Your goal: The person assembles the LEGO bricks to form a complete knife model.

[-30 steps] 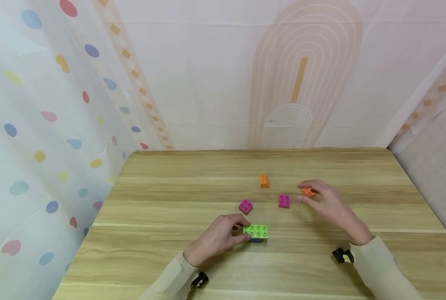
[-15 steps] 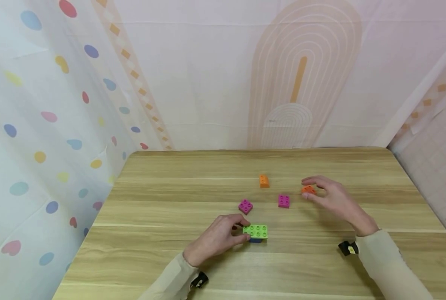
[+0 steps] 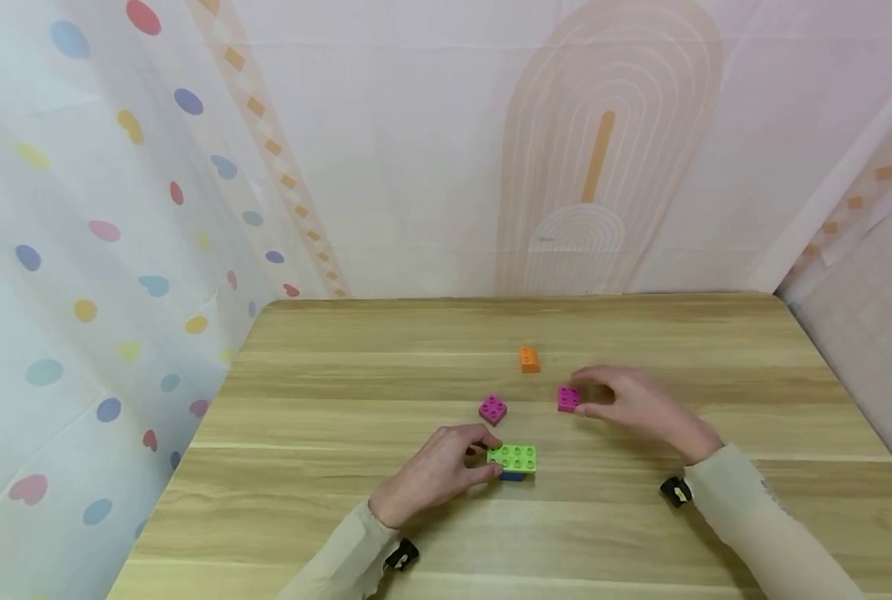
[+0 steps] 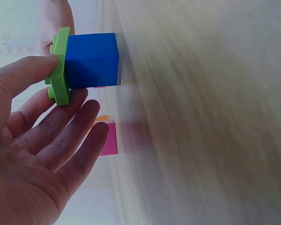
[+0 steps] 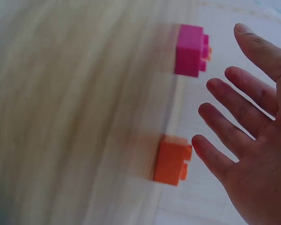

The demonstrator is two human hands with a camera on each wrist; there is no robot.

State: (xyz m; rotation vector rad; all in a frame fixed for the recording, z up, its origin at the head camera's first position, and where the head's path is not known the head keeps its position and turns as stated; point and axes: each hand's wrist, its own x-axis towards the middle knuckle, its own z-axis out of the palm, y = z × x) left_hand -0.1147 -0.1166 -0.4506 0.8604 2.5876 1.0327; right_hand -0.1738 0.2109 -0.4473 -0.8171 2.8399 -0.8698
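My left hand (image 3: pixel 437 473) pinches the left end of a lime green eight-stud plate (image 3: pixel 512 457) between thumb and fingers. Under that plate sits a blue brick (image 4: pixel 92 60), which stands on the wooden table. My right hand (image 3: pixel 644 410) hovers beside a magenta four-stud brick (image 3: pixel 568 399), thumb and fingers spread apart around its right side. In the right wrist view the fingers are extended and hold nothing. An orange brick (image 5: pixel 171 161) stands near the little finger there; my right hand hides it in the head view.
Another magenta brick (image 3: pixel 493 409) lies turned at an angle just behind the green plate. Farther back is an orange brick with a sloped side (image 3: pixel 529 360). The wooden table (image 3: pixel 303 400) ends at a patterned curtain (image 3: pixel 416 167) behind and to the left.
My right hand has first drawn back a little to the right over the orange brick, then moved left to the magenta brick. My left hand keeps its hold on the green plate.
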